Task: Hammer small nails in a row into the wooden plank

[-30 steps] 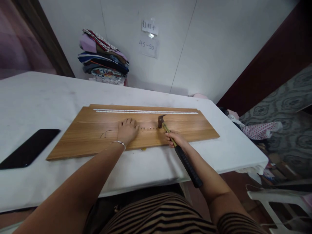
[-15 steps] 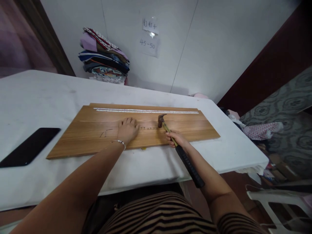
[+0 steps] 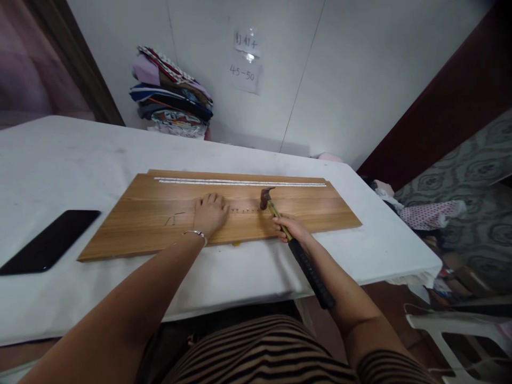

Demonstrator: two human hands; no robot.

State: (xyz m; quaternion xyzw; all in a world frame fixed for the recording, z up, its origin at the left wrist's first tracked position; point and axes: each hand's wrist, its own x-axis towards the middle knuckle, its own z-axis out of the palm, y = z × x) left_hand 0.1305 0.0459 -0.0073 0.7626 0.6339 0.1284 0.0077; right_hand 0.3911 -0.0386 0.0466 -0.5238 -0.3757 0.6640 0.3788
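Note:
A long wooden board (image 3: 312, 210) lies on the white table (image 3: 60, 165). My left hand (image 3: 208, 214), a bracelet at its wrist, rests on the board with its fingers curled at the left end of a short row of small nails (image 3: 245, 210). My right hand (image 3: 290, 228) grips a claw hammer (image 3: 280, 224) high on the handle; its head (image 3: 265, 197) sits at the right end of the nail row. Two loose nails (image 3: 173, 218) lie on the board to the left of my left hand.
A white strip (image 3: 240, 182) runs along the board's far edge. A black phone (image 3: 48, 241) lies at the table's left. Folded fabrics (image 3: 172, 96) are stacked against the wall under paper notes (image 3: 246, 58). Clutter and a white plastic chair (image 3: 456, 336) stand on the right.
Almost nothing differs: both hands and the hammer keep their places. The view has shifted very slightly.

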